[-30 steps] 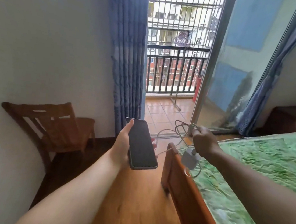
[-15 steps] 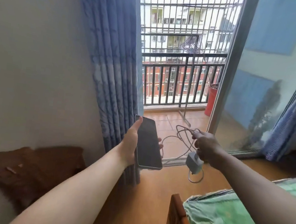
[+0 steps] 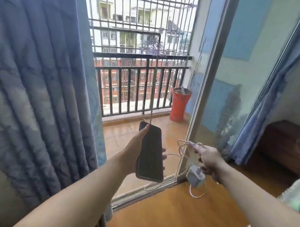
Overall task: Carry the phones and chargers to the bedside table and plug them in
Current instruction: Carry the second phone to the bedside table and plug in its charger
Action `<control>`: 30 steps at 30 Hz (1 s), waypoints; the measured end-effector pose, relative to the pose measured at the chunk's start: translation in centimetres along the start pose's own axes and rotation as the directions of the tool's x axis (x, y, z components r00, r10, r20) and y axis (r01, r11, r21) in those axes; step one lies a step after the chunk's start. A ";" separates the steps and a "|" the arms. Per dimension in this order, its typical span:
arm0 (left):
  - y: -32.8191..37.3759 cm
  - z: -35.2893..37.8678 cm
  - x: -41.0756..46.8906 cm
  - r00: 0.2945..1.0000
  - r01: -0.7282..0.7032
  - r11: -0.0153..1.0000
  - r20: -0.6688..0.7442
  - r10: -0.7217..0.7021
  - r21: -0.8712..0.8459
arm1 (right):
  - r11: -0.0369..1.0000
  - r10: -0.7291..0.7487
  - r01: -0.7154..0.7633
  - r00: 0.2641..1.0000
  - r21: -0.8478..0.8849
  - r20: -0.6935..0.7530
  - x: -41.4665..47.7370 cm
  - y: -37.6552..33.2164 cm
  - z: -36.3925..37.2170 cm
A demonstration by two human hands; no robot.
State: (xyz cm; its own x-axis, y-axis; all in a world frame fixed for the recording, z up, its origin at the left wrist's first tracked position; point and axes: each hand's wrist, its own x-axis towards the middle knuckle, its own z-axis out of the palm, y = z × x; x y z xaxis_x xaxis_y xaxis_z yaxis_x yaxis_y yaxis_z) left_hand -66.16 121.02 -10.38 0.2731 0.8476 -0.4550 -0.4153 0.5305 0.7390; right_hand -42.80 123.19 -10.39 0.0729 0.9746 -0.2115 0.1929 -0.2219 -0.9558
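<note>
My left hand (image 3: 132, 153) holds a black phone (image 3: 151, 155) upright by its edges, dark screen toward me, at the middle of the view. A little to the right, my right hand (image 3: 208, 159) is closed on a white charger: the plug block (image 3: 195, 176) hangs under the fingers and its looped white cable (image 3: 182, 150) dangles beside and below it. A dark wooden bedside table (image 3: 288, 146) stands at the right, past the right curtain, well beyond both hands.
A blue curtain (image 3: 36, 92) fills the left. Straight ahead an open sliding door (image 3: 202, 100) leads to a railed balcony (image 3: 140, 71) with a red bin (image 3: 179, 105). The green bedspread's corner (image 3: 299, 199) shows at the lower right above the wooden floor (image 3: 181, 212).
The view has swung right and moved forward: the wooden chair and bed footboard have left the view, the balcony door is closer, and the bedside table has come into view. Both hands keep their hold.
</note>
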 end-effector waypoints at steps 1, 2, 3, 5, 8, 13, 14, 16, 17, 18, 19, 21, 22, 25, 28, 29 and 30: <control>1.7 -0.6 1.8 0.999 0.028 0.999 0.021 -0.028 0.025 | 1.000 0.012 -0.012 1.000 -0.001 -0.029 1.8 -0.4 0.4; 3.5 -0.8 3.7 0.998 0.052 0.997 0.038 -0.055 0.058 | 1.000 0.026 -0.026 0.998 -0.003 -0.057 3.4 -0.8 0.6; 5.1 -0.7 5.4 0.996 0.073 0.994 0.046 -0.078 0.086 | 0.999 0.045 -0.045 0.996 0.011 -0.080 4.9 -1.1 0.8; 7.7 0.1 8.9 0.992 0.111 0.988 0.054 -0.118 0.109 | 0.992 0.109 -0.100 0.988 0.082 -0.113 7.7 -1.3 0.7; 10.1 2.7 14.7 0.987 0.120 0.975 0.085 -0.138 0.186 | 0.976 0.165 -0.132 0.968 0.175 -0.188 12.0 -1.5 -0.5; 11.1 7.3 24.6 0.962 0.173 0.910 0.135 -0.239 0.376 | 0.932 0.282 -0.179 0.904 0.315 -0.321 20.1 -0.6 -4.8; 11.2 8.2 26.7 0.956 0.172 0.898 0.152 -0.251 0.404 | 0.920 0.300 -0.175 0.890 0.350 -0.343 22.1 -0.3 -5.8; 11.6 10.2 31.3 0.948 0.168 0.871 0.167 -0.272 0.463 | 0.900 0.330 -0.162 0.860 0.405 -0.389 25.9 0.4 -8.0; 11.8 11.4 33.6 0.944 0.169 0.858 0.172 -0.283 0.486 | 0.894 0.347 -0.165 0.844 0.418 -0.409 27.7 0.8 -9.1; 12.1 12.7 36.0 0.938 0.176 0.847 0.177 -0.299 0.501 | 0.888 0.369 -0.178 0.825 0.424 -0.427 29.4 1.1 -10.1; 12.4 14.1 38.3 0.930 0.184 0.835 0.182 -0.318 0.519 | 0.882 0.392 -0.191 0.804 0.430 -0.447 31.0 1.3 -11.3; 12.8 17.5 43.0 0.925 0.167 0.808 0.193 -0.326 0.565 | 0.878 0.417 -0.197 0.763 0.437 -0.494 33.5 1.5 -14.1; 12.9 19.3 45.1 0.927 0.145 0.804 0.204 -0.314 0.576 | 0.879 0.419 -0.192 0.748 0.436 -0.515 34.6 1.4 -15.7; 12.9 25.5 50.3 0.907 0.120 0.812 0.269 -0.324 0.572 | 0.875 0.437 -0.172 0.684 0.453 -0.584 37.3 0.2 -21.0; 12.2 31.3 55.2 0.841 0.145 0.802 0.355 -0.409 0.579 | 0.879 0.427 -0.125 0.635 0.460 -0.643 39.7 -1.0 -26.2; 11.9 33.2 57.0 0.822 0.144 0.802 0.381 -0.423 0.579 | 0.881 0.423 -0.108 0.620 0.461 -0.661 40.7 -1.2 -27.9; 11.6 35.0 58.9 0.806 0.135 0.802 0.406 -0.430 0.582 | 0.882 0.421 -0.096 0.603 0.462 -0.677 41.9 -1.5 -29.7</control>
State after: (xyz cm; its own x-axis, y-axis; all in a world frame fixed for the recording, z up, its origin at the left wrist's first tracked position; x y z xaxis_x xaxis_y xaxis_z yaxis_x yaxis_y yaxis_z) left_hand -24.50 176.64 -11.17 0.7511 0.4499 -0.4831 0.2088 0.5324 0.8203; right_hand -10.98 163.54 -11.81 0.7881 0.4749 -0.3916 -0.2891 -0.2760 -0.9167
